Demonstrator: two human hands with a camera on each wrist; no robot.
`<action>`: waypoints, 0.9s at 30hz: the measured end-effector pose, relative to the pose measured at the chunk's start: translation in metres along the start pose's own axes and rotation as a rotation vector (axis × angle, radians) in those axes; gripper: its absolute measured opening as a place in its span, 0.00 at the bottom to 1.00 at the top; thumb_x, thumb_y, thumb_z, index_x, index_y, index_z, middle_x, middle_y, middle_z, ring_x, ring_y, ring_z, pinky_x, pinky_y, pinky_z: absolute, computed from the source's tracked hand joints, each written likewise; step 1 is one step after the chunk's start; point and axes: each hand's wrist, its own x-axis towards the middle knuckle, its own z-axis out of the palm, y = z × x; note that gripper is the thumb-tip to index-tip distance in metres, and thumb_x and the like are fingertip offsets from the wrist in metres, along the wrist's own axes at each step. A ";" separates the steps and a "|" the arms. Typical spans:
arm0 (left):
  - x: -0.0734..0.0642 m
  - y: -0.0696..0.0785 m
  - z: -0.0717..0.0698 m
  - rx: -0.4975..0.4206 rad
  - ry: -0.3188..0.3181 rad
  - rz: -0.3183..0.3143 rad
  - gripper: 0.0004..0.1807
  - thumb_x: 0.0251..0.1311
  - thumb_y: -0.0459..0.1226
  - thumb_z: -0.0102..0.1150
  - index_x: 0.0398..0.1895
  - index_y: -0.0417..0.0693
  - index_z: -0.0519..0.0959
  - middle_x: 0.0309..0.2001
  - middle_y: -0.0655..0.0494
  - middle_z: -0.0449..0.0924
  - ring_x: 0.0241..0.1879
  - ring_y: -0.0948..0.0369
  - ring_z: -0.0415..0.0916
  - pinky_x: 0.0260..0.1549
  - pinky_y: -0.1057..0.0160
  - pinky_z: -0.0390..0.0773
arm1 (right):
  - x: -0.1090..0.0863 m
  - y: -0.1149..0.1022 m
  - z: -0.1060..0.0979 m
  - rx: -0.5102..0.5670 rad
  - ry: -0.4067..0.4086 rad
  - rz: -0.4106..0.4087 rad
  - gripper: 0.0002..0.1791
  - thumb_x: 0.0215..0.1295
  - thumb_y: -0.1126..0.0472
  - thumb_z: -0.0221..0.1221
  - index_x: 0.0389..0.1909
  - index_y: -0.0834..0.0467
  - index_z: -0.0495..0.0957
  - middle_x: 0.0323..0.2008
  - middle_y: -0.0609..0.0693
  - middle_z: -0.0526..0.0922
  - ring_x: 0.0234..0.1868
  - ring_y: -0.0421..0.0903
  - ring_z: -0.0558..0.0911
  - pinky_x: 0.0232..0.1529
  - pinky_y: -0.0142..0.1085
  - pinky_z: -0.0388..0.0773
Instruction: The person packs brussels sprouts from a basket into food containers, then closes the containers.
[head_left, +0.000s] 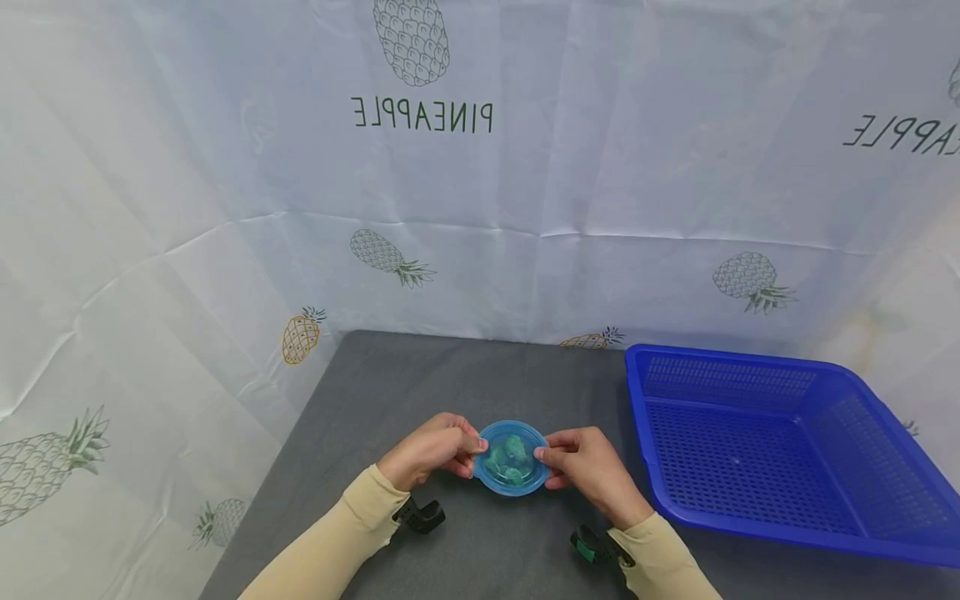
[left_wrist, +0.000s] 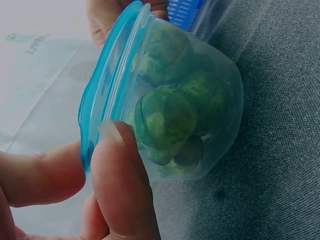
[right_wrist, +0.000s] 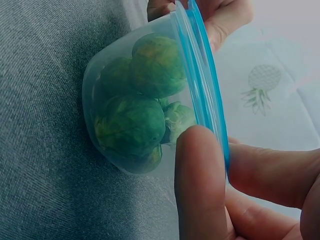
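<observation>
A round clear plastic container stands on the table with its translucent blue lid over its rim. Several Brussels sprouts show through the container's wall. At the left side of the rim, my left hand pinches the lid's edge between thumb and fingers. Across from it, my right hand pinches the opposite edge, its thumb below the lid in the right wrist view. Whether the lid is fully snapped down all the way round, I cannot tell.
To the right on the dark grey table stands a large blue plastic basket with perforated walls. A white cloth printed with pineapples hangs behind and beside the table. Black wrist cameras are strapped under both wrists.
</observation>
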 end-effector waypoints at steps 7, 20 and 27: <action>0.000 0.001 0.001 0.004 0.013 -0.001 0.07 0.71 0.36 0.66 0.37 0.42 0.79 0.24 0.56 0.78 0.22 0.64 0.78 0.30 0.64 0.88 | 0.000 -0.001 0.000 -0.004 0.013 -0.001 0.18 0.72 0.66 0.69 0.57 0.74 0.85 0.36 0.55 0.91 0.25 0.44 0.87 0.32 0.39 0.92; 0.002 0.003 0.005 0.019 0.048 -0.023 0.07 0.69 0.35 0.67 0.37 0.41 0.80 0.24 0.56 0.78 0.22 0.64 0.76 0.28 0.65 0.86 | -0.003 -0.004 0.001 -0.032 0.029 -0.003 0.16 0.71 0.65 0.69 0.55 0.71 0.86 0.31 0.54 0.90 0.23 0.44 0.86 0.32 0.40 0.91; 0.003 0.002 0.003 -0.001 0.093 -0.005 0.10 0.70 0.37 0.69 0.42 0.38 0.81 0.28 0.54 0.80 0.26 0.62 0.77 0.31 0.64 0.87 | -0.001 -0.003 0.007 -0.050 0.116 -0.020 0.13 0.71 0.63 0.71 0.51 0.65 0.90 0.29 0.50 0.89 0.23 0.44 0.84 0.32 0.36 0.87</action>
